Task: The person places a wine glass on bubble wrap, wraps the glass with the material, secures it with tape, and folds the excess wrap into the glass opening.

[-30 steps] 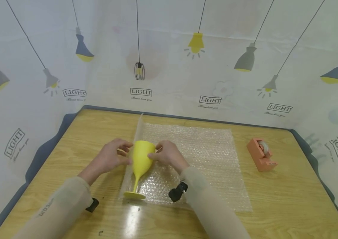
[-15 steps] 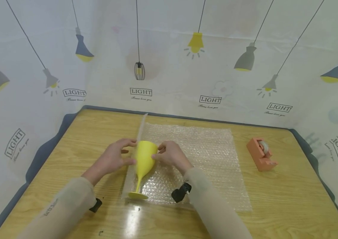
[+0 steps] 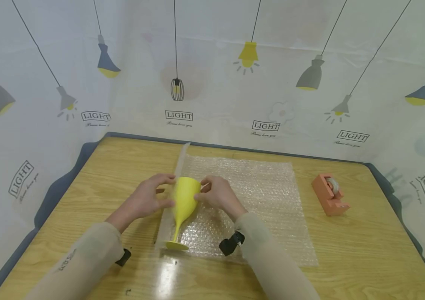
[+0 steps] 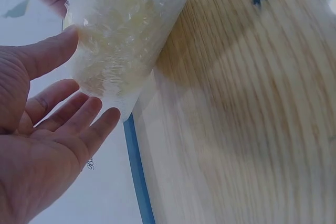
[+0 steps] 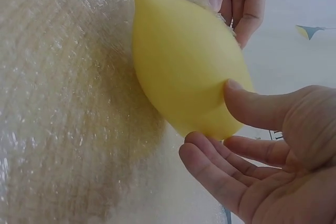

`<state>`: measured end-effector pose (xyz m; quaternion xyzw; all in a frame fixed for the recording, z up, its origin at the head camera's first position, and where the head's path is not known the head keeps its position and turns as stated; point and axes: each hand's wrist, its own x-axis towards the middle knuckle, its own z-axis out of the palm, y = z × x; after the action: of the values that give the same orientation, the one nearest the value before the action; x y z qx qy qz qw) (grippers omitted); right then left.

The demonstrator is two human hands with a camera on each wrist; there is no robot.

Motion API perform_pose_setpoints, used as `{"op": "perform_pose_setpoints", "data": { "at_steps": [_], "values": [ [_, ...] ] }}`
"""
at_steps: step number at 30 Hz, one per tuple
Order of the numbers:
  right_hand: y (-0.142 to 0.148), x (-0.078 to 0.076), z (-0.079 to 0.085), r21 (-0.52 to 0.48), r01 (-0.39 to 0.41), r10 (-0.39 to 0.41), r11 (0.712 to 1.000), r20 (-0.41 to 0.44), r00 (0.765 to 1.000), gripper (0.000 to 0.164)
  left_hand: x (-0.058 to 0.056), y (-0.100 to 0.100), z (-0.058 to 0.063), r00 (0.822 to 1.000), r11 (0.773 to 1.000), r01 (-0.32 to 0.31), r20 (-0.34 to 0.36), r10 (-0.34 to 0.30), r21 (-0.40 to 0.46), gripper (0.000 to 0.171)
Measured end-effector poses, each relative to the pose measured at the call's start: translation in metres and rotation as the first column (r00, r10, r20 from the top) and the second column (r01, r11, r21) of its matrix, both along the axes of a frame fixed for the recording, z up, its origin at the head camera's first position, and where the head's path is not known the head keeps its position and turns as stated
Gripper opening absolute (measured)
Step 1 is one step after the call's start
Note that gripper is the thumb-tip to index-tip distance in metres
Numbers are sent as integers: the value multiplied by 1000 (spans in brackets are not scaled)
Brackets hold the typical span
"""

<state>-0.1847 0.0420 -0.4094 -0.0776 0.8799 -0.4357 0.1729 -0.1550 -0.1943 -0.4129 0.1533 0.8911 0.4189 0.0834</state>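
Note:
A yellow plastic goblet lies on its side near the left edge of a bubble wrap sheet, its foot towards me. Along the goblet's left side a strip of the wrap stands raised. My left hand presses this strip towards the bowl; the left wrist view shows its thumb and rather straight fingertips on the wrap. From the other side my right hand holds the bowl near the rim. In the right wrist view its thumb lies on top of the bowl, fingertips below.
An orange tape dispenser with a roll of clear tape stands right of the wrap. The wooden table is bordered by a printed cloth at the back and sides.
Both hands and the goblet have shifted slightly to the right. The raised strip of wrap has tipped further right, along the goblet's left side. The tape dispenser stays in place.

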Motion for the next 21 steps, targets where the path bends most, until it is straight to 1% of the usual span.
{"op": "perform_pose_setpoints", "data": {
  "at_steps": [4,8,12,15,21],
  "values": [
    [1,1,3,49,-33,35,998,-41,999,49,1,2,1,1000,1000,6,-10,-6,-8,57],
    [3,0,5,65,-80,83,995,-46,995,49,1,5,2,1000,1000,12,-27,-12,-4,59],
    [5,0,4,72,-98,101,993,-45,994,50,0,8,1,998,1000,29,-57,-30,-11,58],
    [5,0,3,91,-83,88,992,-46,995,53,0,11,1,996,999,42,-82,-44,-26,57],
    [3,3,4,110,-36,39,993,-29,999,60,-1,15,-1,993,997,55,-104,-61,-53,58]
  ]
}}
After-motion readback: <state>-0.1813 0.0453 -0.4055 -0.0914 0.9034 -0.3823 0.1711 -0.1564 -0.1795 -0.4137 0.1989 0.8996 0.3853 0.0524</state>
